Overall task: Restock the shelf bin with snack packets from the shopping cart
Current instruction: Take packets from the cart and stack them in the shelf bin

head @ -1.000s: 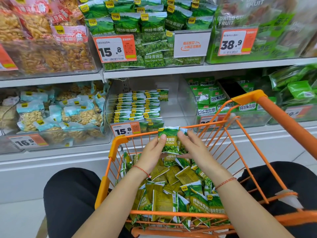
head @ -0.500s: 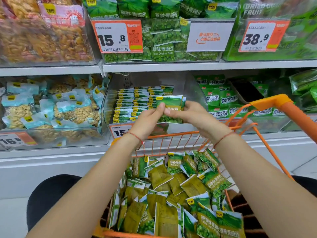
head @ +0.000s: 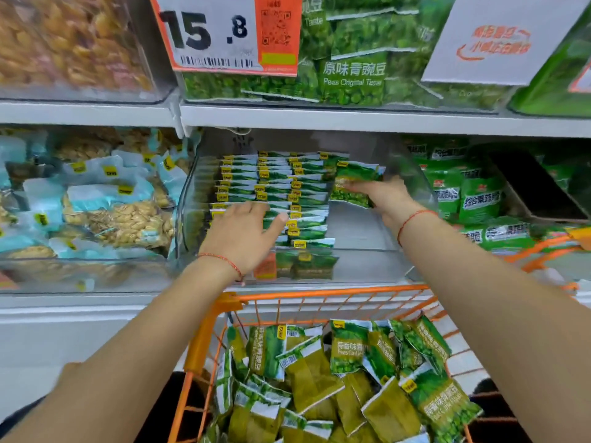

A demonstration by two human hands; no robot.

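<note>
Green packets: a small stack of green snack packets (head: 355, 183) is pinched in the right hand (head: 388, 199), thumb on top and fingers curled beneath, held inside the shelf bin (head: 412, 174) at its right side.
Left hand: the left hand (head: 243, 233) lies flat with fingers straight and spread, pressing on the rows of packets (head: 275, 183) already in the bin; the two hands are apart, left nearer, right farther in.
Shelf bin: clear, glossy plastic with curved walls; packets stand on edge in three tidy rows under and beyond the left hand, while bare bin floor lies below the right hand.
Shopping cart: the orange wire cart (head: 319, 297) sits beneath both forearms, holding a loose heap of flat, crinkled green and olive packets (head: 348, 350).
Wrists: each carries a thin red string bracelet (head: 412, 217).
Neighbouring bins: left of the left hand, a clear bin of pale-blue nut packets (head: 105, 203); right of the right hand, brighter green packets (head: 473, 199).
Upper shelf: above the hands, a bin of green pea bags (head: 351, 75) with an orange and white price tag (head: 224, 33) reading 15.8.
</note>
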